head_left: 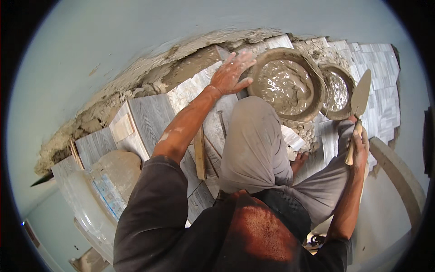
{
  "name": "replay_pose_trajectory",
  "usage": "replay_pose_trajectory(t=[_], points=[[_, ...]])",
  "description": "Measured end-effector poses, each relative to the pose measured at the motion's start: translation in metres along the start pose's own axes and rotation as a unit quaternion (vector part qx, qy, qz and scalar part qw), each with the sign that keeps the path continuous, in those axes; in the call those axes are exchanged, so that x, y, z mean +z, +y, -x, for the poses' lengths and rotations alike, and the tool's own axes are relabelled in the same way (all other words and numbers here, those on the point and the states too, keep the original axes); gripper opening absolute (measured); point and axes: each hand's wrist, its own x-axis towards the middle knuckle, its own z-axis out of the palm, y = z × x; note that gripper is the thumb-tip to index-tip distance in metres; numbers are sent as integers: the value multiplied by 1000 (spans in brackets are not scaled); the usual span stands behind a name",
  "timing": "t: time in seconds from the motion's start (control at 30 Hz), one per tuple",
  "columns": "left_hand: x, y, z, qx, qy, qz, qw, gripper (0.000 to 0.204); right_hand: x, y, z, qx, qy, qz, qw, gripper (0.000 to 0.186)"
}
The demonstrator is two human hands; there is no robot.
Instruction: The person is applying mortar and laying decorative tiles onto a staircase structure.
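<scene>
Left grip: the left hand [232, 72] is released, fingers spread wide, palm flat on a grey floor tile [199, 93]. It seems to press the tile down, or to give the crouching person support.
Right grip: the right hand [359, 146] is clenched around the wooden handle of a trowel [360, 97]. The flat blade points away from the grip and is raised, free of the floor.
Big pan: a round pan [286, 84] full of wet grey mortar stands just beside the left fingertips, probably so the mortar is within easy reach.
Small pan: a smaller pan [337, 90] with watery mix sits between the big pan and the trowel blade.
Mortar bed: bare rough mortar [190, 65] lies along the wall, just beyond the left hand.
Loose items: a wooden strip [200, 154] and a long nail [222, 123] lie on the tiles below the left forearm.
</scene>
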Motion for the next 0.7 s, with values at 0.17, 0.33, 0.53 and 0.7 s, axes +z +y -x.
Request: replay_pose_trajectory(t=[0.17,0.33,0.53,0.7], points=[[-6,-3,7,17,-6,-23,1000,59,7,4,-11,-17,-24,1,1000,40],[-37,4,1,76,88,3,993,60,4,1,-2,-6,-12,36,999,41],[-11,-17,19,33,-8,-85,996,64,8,4,-7,-7,-7,32,999,39],[-11,-11,16,34,-17,-84,996,62,15,3,-2,-16,-13,43,999,36]])
